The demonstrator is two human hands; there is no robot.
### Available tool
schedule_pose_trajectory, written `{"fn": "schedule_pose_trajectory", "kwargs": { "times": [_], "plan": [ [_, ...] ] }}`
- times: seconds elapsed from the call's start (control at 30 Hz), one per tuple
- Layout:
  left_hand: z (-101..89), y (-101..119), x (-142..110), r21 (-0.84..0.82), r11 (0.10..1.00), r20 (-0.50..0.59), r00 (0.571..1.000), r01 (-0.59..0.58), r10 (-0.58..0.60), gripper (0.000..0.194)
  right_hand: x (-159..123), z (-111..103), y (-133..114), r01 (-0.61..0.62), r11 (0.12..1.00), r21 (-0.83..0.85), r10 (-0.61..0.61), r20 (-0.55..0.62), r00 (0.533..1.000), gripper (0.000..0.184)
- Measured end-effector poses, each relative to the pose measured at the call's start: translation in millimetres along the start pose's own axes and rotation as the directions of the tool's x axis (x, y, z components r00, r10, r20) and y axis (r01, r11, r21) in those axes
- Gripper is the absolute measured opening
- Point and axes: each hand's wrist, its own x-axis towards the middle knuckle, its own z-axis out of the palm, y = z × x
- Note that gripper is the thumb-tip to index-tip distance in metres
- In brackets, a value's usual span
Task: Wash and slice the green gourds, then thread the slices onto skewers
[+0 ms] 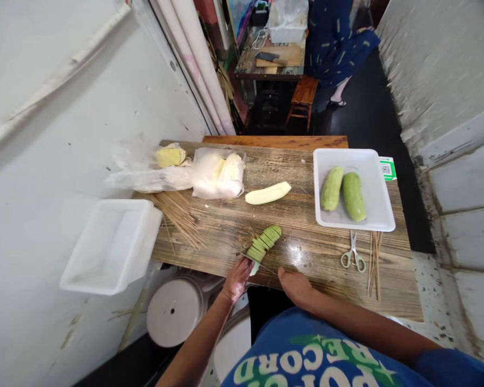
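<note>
Two hands are working at the lower middle of the frame, and I am watching the sliced green squash (266, 241) lying between and just above them on the bench (306, 231). It is slanting from lower left to upper right, its lower end meeting the left hand (237, 277). That hand is keeping its fingers partly curled and touching this end; I am not managing to tell how firmly it is gripping. Right of it, the right hand (295, 286) is closing around the handle of a knife (266, 268), whose thin blade is pointing left across the squash's lower end. This hand is lying below and right of the squash, apart from it. Farther up, near the frame's centre, I am seeing a pale cut piece (268, 193) resting; at right, a white tray (373, 185) is holding two whole squashes (354, 196).
</note>
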Motion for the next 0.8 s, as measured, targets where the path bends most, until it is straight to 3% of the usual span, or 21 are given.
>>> {"fn": "schedule_pose_trajectory", "kwargs": {
  "times": [0.17,0.43,0.8],
  "plan": [
    [5.9,2,-9,0.038,0.997,0.032,0.997,0.068,-0.069,0.033,-4,-1,1,0.017,1.000,-0.002,-0.017,-0.004,1.000,0.024],
    [11.0,1,-14,0.032,0.997,0.028,0.997,0.074,-0.075,0.024,-17,-4,-3,0.060,0.998,0.018,-0.060,-0.016,0.998,0.023],
    [21.3,-2,-24,0.027,0.996,0.028,0.996,0.083,-0.083,0.033,-14,1,-1,0.045,0.999,0.015,-0.045,-0.013,0.999,0.027]
  ]
}}
